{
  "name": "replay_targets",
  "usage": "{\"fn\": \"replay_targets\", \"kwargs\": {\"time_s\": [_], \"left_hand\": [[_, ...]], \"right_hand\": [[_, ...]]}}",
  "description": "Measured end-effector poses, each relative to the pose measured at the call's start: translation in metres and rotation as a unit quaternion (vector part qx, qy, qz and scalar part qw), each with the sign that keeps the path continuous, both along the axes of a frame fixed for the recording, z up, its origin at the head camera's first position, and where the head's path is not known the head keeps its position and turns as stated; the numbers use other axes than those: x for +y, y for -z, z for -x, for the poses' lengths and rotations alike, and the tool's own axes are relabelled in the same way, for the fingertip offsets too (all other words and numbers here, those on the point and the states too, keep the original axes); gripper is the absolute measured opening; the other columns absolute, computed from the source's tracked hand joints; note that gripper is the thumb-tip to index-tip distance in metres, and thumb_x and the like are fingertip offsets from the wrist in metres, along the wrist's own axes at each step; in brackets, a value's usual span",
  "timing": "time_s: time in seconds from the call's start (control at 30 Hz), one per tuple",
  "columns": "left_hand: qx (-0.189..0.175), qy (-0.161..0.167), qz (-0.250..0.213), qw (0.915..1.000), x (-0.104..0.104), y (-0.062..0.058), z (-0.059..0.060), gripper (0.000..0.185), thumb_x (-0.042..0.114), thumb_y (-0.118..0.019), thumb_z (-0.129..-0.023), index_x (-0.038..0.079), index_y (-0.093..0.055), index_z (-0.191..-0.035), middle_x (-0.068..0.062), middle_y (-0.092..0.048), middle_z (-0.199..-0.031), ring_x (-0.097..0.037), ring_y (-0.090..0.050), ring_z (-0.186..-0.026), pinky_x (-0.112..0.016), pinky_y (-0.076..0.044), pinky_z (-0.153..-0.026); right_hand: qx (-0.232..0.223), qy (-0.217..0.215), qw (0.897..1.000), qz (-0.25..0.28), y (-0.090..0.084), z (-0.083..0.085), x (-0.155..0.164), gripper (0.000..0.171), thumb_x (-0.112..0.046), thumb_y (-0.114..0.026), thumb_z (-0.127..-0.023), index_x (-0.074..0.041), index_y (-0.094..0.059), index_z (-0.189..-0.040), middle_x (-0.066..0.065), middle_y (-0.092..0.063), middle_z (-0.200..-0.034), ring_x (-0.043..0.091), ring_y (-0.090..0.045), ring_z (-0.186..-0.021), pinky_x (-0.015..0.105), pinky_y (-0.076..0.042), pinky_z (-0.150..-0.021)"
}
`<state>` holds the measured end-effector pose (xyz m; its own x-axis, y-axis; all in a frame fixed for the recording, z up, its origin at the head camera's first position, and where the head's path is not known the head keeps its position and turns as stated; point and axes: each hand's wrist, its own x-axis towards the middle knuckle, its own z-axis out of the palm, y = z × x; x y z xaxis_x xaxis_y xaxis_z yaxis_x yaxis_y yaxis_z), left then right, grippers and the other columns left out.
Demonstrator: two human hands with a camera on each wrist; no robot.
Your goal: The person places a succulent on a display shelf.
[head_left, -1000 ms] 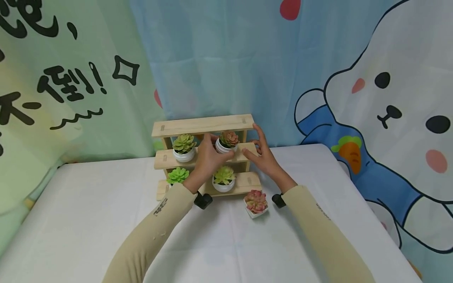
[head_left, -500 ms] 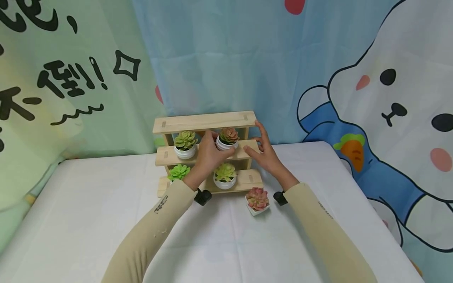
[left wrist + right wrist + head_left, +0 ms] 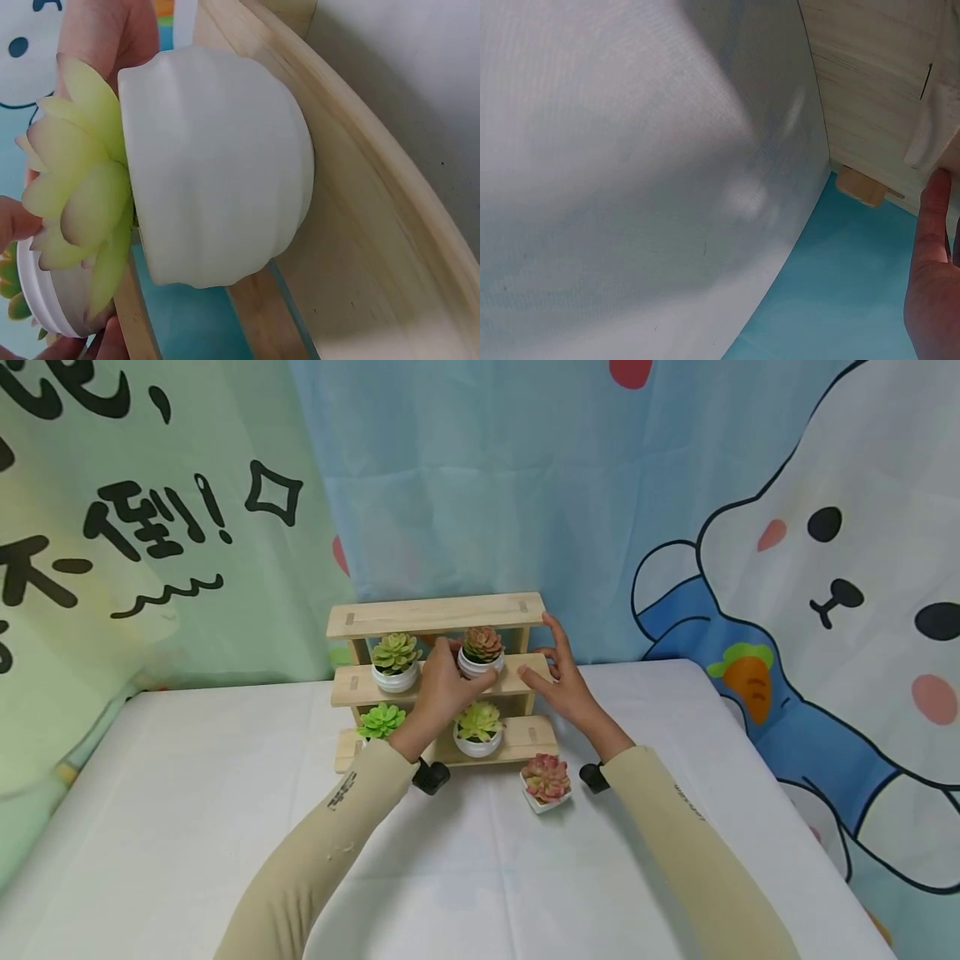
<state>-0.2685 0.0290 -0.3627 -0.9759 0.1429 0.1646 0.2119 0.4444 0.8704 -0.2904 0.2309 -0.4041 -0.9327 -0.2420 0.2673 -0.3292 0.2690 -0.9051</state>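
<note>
My left hand (image 3: 447, 689) grips a white round pot with a reddish-brown succulent (image 3: 482, 646), on the right part of the middle tier of a wooden three-tier plant stand (image 3: 435, 616). The left wrist view shows the thumb and fingers around that pot (image 3: 56, 289), behind the pale green succulent (image 3: 82, 172) in its ribbed white pot. At the stand's right end, my right hand (image 3: 566, 689) has its index finger stretched up to the top tier and its thumb beside the middle tier. One straight finger (image 3: 934, 217) touches the wood in the right wrist view.
A yellow-green succulent (image 3: 395, 653) stands on the middle tier's left. The bottom tier bears a bright green succulent (image 3: 381, 721), partly hidden by the left arm. A pink succulent (image 3: 547, 778) in a square white pot stands on the white table (image 3: 187, 793), before a printed curtain (image 3: 480, 485).
The camera view shifts slightly. Both hands keep their places at the reddish-brown succulent's pot and the plant stand's right end.
</note>
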Motion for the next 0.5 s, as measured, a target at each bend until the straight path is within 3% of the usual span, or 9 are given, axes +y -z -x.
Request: {"fn": "replay_targets", "kwargs": {"time_s": [0.27,0.5], "left_hand": [[0.009,0.007,0.001,0.9999,0.000,0.005,-0.004,0.069,0.016,-0.071,-0.087,-0.007,-0.033,-0.140,-0.026,-0.043,-0.134,-0.035,-0.049,-0.123,-0.044,-0.045,-0.101],[0.042,0.007,0.000,0.9991,-0.001,0.000,-0.022,0.067,0.017,-0.069,-0.089,-0.004,-0.033,-0.141,-0.024,-0.039,-0.135,-0.034,-0.045,-0.122,-0.046,-0.042,-0.102]], "right_hand": [[-0.012,-0.009,1.000,0.006,-0.019,-0.016,-0.006,0.081,0.000,-0.052,-0.097,-0.008,0.003,-0.156,0.014,0.004,-0.162,0.046,-0.029,-0.134,0.064,-0.019,-0.108],[-0.012,0.000,1.000,-0.007,-0.023,-0.017,-0.007,0.078,-0.003,-0.052,-0.099,-0.008,0.000,-0.156,0.019,-0.003,-0.160,0.046,-0.030,-0.134,0.063,-0.017,-0.110]]}}
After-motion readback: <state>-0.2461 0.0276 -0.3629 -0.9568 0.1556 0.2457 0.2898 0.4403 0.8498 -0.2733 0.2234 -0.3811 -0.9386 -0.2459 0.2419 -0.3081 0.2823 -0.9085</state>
